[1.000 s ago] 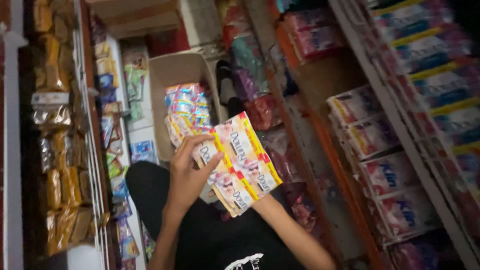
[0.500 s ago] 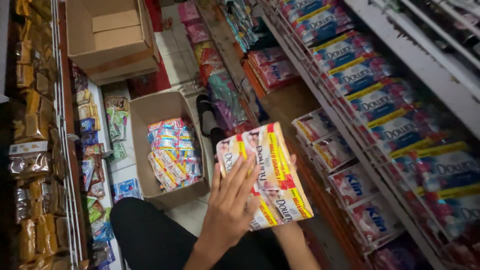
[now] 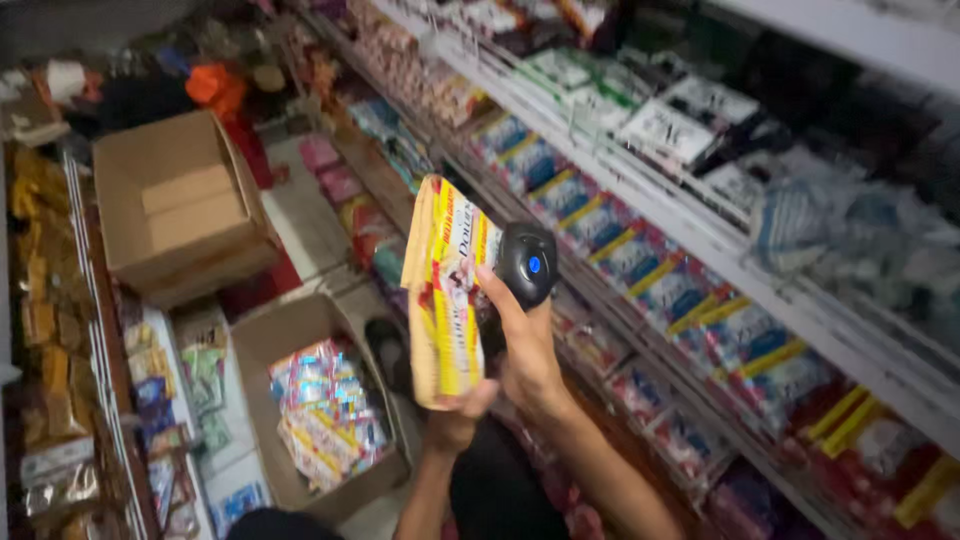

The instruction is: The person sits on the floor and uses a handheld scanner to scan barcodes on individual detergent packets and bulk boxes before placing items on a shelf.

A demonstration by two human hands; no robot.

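**Two hands hold up a stack of flat packets in a shop aisle**

Seen from above, a person's two bare hands hold a stack of flat yellow, red and white packets [image 3: 445, 290] upright in the middle of the view, raised well above the floor and just in front of the shelving on the right. The left hand [image 3: 455, 418] is closed around the stack's bottom edge, supporting it from below. The right hand [image 3: 525, 350] grips the stack's right edge, its thumb pressed across the front of the packets. A black handheld scanner [image 3: 527, 262] with a small blue button sits just behind the stack's upper right edge, against the right hand's fingers; how firmly it is held cannot be told.

On the floor below, near the lower left corner of the view, an open cardboard box [image 3: 262, 345] holds more colourful packets [image 3: 322, 415] lying in a loose pile. A second, larger cardboard box [image 3: 175, 205] stands farther up the aisle, at the upper left, its flaps folded inward.

Long shelves [image 3: 700, 235] run along the right side, packed with rows of blue, white and red bags. A narrower rack [image 3: 100, 400] along the left edge carries hanging yellow and brown snack packets.
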